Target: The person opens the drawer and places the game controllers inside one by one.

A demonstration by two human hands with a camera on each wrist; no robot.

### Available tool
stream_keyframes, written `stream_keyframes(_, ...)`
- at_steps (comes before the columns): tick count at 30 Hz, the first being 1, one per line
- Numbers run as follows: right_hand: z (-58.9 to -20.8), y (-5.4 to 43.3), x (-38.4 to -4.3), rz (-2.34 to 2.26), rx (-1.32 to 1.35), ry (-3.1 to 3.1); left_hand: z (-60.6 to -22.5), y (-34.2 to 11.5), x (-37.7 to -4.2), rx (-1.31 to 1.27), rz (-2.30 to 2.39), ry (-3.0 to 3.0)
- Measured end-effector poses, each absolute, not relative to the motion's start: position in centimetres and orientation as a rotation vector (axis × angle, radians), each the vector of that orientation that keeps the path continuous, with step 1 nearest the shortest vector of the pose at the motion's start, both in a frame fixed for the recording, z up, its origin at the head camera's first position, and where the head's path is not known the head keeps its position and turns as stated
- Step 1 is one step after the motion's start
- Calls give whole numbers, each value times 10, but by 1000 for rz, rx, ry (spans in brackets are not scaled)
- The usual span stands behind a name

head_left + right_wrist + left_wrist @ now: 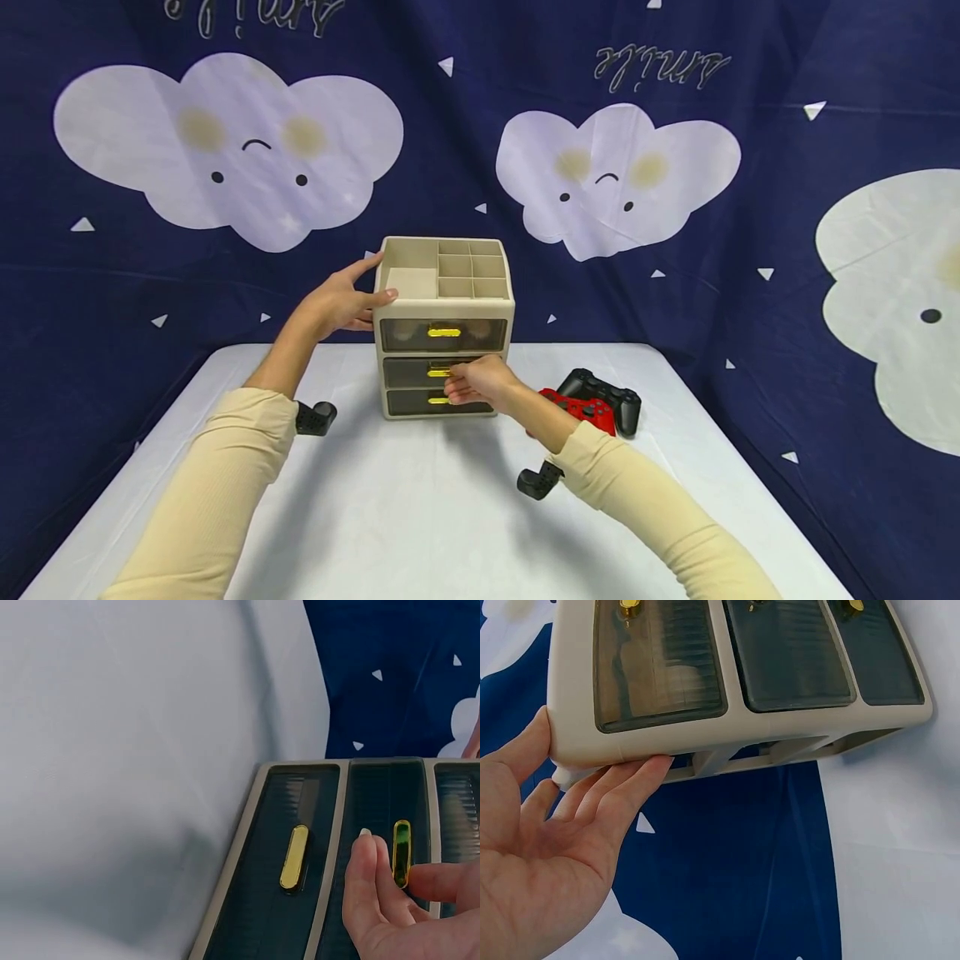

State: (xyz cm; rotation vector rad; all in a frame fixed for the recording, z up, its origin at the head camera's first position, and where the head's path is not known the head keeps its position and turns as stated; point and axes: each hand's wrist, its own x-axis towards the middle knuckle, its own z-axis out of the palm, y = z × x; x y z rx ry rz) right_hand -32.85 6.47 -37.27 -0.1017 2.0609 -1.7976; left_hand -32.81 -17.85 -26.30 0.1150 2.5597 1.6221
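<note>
A cream drawer organizer [444,310] stands on the table, with three dark see-through drawers and an open, divided top. My left hand [339,298] grips its upper left side, thumb over the top rim; in the left wrist view the fingers [622,791] bend against the side wall. At the middle drawer [405,372], my right hand [483,382] pinches the gold handle [402,851] between thumb and fingers. That drawer's front appears slightly proud of the frame. The top drawer [480,335] and bottom drawer [259,900] look closed, each with a gold handle.
Right of the organizer, a red game controller [596,411] lies against a black one [626,408], partly hidden by my right forearm. The white table [420,517] extends toward me. A dark blue cloth [450,150] with clouds hangs behind.
</note>
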Motion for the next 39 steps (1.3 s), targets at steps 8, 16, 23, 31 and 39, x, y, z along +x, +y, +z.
stream_keyframes(8,-377,70,-315,-1772,-141,2065,-262,-178,-327,127,1626,2547)
stream_keyframes(16,-381,74,-295,-1734,-206,2104,-262,-179,-327,148,1614,2559)
stream_keyframes(23,-385,79,-276,-1708,-245,2123,-264,-179,-328,147,1628,2545)
stream_keyframes(31,-390,85,-253,-1705,-282,2125,-264,-175,-328,142,1619,2542)
stream_keyframes(39,-390,88,-240,-1699,-285,2132,-265,-179,-329,159,1591,2566)
